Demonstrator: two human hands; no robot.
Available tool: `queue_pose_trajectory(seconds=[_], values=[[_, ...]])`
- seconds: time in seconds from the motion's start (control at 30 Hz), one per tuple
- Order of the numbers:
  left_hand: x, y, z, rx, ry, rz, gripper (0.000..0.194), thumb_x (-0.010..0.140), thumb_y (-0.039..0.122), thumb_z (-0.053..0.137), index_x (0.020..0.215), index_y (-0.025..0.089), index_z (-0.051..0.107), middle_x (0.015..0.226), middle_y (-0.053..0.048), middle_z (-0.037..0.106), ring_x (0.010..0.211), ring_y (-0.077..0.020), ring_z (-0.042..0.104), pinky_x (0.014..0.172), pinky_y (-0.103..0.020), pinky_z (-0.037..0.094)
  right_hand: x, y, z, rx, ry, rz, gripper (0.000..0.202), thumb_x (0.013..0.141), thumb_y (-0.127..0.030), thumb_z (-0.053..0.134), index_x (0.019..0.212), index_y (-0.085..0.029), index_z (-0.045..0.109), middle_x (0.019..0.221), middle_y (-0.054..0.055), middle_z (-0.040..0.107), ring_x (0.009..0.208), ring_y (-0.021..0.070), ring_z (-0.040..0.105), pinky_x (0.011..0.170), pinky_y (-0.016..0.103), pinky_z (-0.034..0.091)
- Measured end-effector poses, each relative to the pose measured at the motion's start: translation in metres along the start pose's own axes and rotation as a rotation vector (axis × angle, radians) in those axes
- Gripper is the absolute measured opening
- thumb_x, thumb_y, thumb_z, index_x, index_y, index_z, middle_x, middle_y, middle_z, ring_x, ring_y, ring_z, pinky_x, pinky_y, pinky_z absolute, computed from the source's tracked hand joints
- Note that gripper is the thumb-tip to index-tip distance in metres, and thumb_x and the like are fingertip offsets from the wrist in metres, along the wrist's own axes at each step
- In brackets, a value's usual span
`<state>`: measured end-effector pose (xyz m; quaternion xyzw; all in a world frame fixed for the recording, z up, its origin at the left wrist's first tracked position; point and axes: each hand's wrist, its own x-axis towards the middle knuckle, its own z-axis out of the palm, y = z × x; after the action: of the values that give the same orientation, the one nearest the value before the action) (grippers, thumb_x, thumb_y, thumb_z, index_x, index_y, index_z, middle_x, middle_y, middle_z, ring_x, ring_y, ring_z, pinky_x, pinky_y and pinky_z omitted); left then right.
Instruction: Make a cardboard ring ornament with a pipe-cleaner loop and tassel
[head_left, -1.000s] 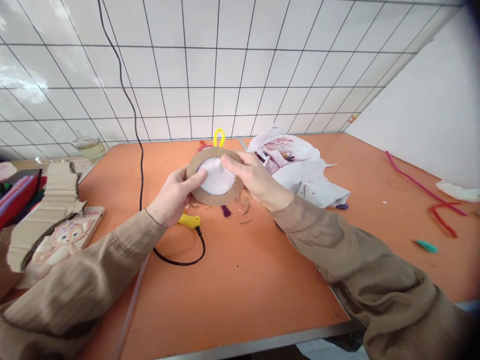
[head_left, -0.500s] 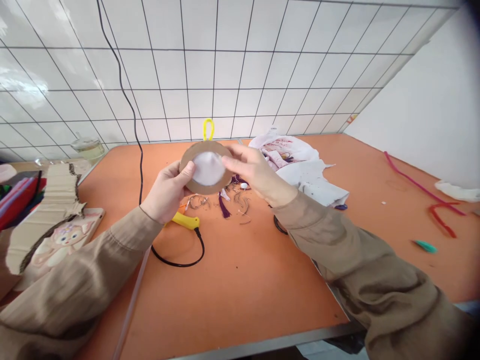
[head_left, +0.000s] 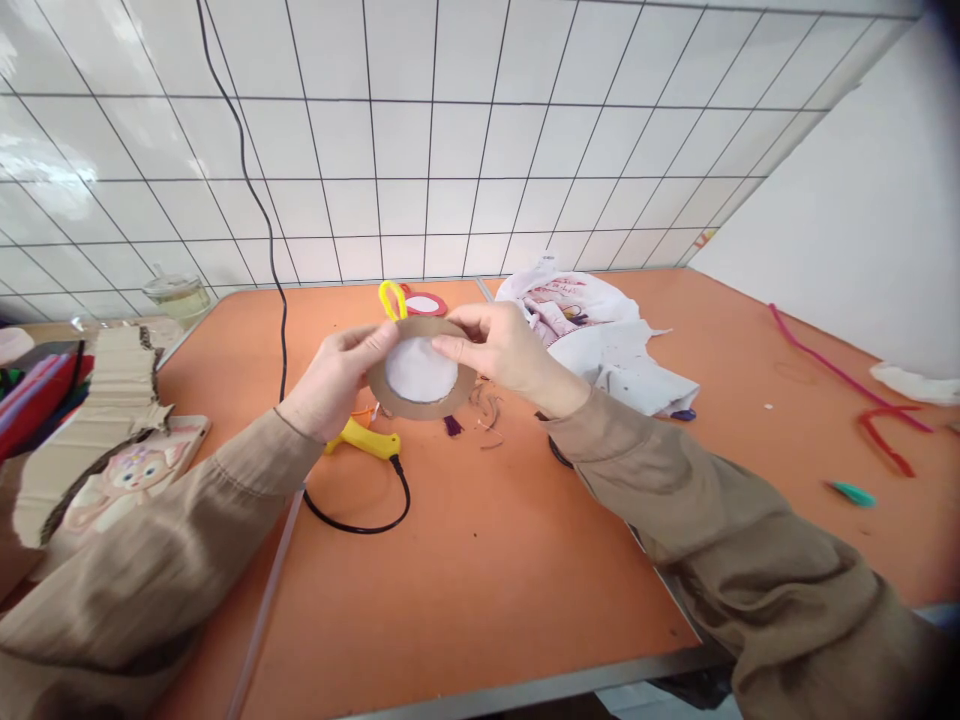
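Note:
Between both hands is a round cardboard ring (head_left: 420, 408) with a white, soft-looking filling (head_left: 420, 370) in its middle. A yellow fuzzy loop (head_left: 391, 298) sticks up from its top left edge. My left hand (head_left: 337, 372) pinches the ring's left side, thumb on the upper left of the rim. My right hand (head_left: 504, 350) grips the upper right, its thumb reaching over the white middle. Below the left hand lies a yellow glue gun (head_left: 369, 440) with a black cord, partly hidden. Behind the ring lies a red disc with a white centre (head_left: 424, 304).
Dark purple tassel threads (head_left: 453, 426) and brown scraps (head_left: 487, 408) lie under the ring. A crumpled white plastic bag (head_left: 622, 365) is at the right back. Further right are red pipe cleaners (head_left: 885, 440) and a green piece (head_left: 853, 494). Torn cardboard (head_left: 97, 400) and a phone (head_left: 142, 470) sit left.
The ring has come down slightly and turned, so its yellow loop has shifted left and leans. My left thumb has moved up the rim, and the red disc behind has come into sight.

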<state>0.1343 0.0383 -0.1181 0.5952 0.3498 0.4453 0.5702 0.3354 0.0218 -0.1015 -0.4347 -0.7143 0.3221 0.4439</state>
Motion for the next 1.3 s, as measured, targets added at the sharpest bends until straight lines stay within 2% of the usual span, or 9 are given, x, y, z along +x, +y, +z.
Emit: queue_pose_trajectory(seconds=[0.1,0.2,0.3,0.4,0.53,0.73,1.07,1.17,1.3], values=[[-0.004,0.002,0.005,-0.045,0.030,-0.028,0.032,0.073,0.045,0.079,0.082,0.014,0.077,0.079,-0.007,0.073,0.073,-0.0178,0.064,0.064,-0.027,0.049,0.000,0.000,-0.002,0.101,-0.017,-0.025,0.036,0.082,-0.050,0.067,0.067,-0.018,0.057,0.061,-0.002,0.048,0.056,0.0104,0.044,0.050,0.026,0.033],[-0.002,0.009,0.005,-0.081,0.221,0.087,0.025,0.071,0.039,0.081,0.077,0.015,0.076,0.073,-0.004,0.071,0.069,-0.0151,0.062,0.062,-0.026,0.049,0.003,0.002,-0.009,0.160,0.114,-0.094,0.036,0.089,-0.054,0.059,0.079,-0.020,0.065,0.075,0.003,0.063,0.069,0.0148,0.058,0.057,0.028,0.043],[0.004,0.018,-0.004,-0.112,0.453,0.238,0.017,0.072,0.032,0.080,0.068,0.017,0.073,0.065,0.001,0.065,0.060,-0.0102,0.057,0.055,-0.022,0.046,0.007,0.003,-0.017,0.075,0.261,-0.070,0.022,0.087,-0.044,0.066,0.087,-0.022,0.067,0.083,0.006,0.070,0.078,0.0184,0.064,0.065,0.031,0.050],[0.009,0.025,-0.015,-0.135,0.535,0.312,0.012,0.078,0.026,0.077,0.070,0.018,0.073,0.069,0.001,0.067,0.067,-0.0111,0.061,0.060,-0.022,0.048,0.010,0.006,-0.022,-0.143,0.262,0.034,0.008,0.084,-0.028,0.069,0.086,-0.021,0.070,0.085,0.006,0.072,0.074,0.0187,0.066,0.070,0.034,0.052],[0.011,0.032,-0.022,-0.209,0.558,0.365,0.007,0.083,0.019,0.072,0.078,0.016,0.075,0.079,0.001,0.072,0.081,-0.0128,0.065,0.074,-0.022,0.052,0.014,0.018,-0.023,-0.420,0.091,0.174,0.008,0.080,-0.010,0.066,0.083,-0.016,0.071,0.089,0.007,0.074,0.077,0.0188,0.068,0.076,0.034,0.052],[0.009,0.037,-0.017,-0.252,0.604,0.383,0.005,0.080,0.019,0.073,0.079,0.015,0.075,0.077,0.000,0.073,0.087,-0.0134,0.067,0.081,-0.022,0.054,0.017,0.039,-0.018,-0.551,-0.083,0.257,0.015,0.081,-0.005,0.058,0.075,-0.016,0.067,0.073,0.005,0.071,0.061,0.0154,0.063,0.060,0.028,0.045],[0.003,0.042,-0.010,-0.227,0.441,0.224,0.012,0.082,0.023,0.072,0.083,0.013,0.078,0.098,-0.006,0.077,0.100,-0.0166,0.066,0.091,-0.023,0.051,0.015,0.022,-0.022,-0.481,0.022,0.281,0.033,0.084,-0.009,0.053,0.052,-0.018,0.051,0.052,-0.001,0.052,0.047,0.0100,0.045,0.049,0.027,0.032],[0.000,0.043,-0.010,-0.159,0.389,0.143,0.016,0.082,0.027,0.073,0.086,0.013,0.079,0.097,-0.006,0.077,0.100,-0.0177,0.066,0.092,-0.025,0.051,0.014,0.017,-0.023,-0.464,0.117,0.218,0.030,0.079,-0.007,0.059,0.051,-0.018,0.055,0.052,-0.001,0.054,0.053,0.0117,0.050,0.055,0.028,0.037],[0.001,0.048,-0.013,-0.180,0.428,0.204,0.012,0.082,0.024,0.072,0.084,0.014,0.079,0.095,-0.004,0.077,0.098,-0.0168,0.067,0.096,-0.025,0.051,0.013,0.011,-0.026,-0.380,0.199,0.124,0.024,0.075,-0.013,0.071,0.055,-0.018,0.059,0.059,0.000,0.061,0.057,0.0133,0.054,0.057,0.028,0.040]])
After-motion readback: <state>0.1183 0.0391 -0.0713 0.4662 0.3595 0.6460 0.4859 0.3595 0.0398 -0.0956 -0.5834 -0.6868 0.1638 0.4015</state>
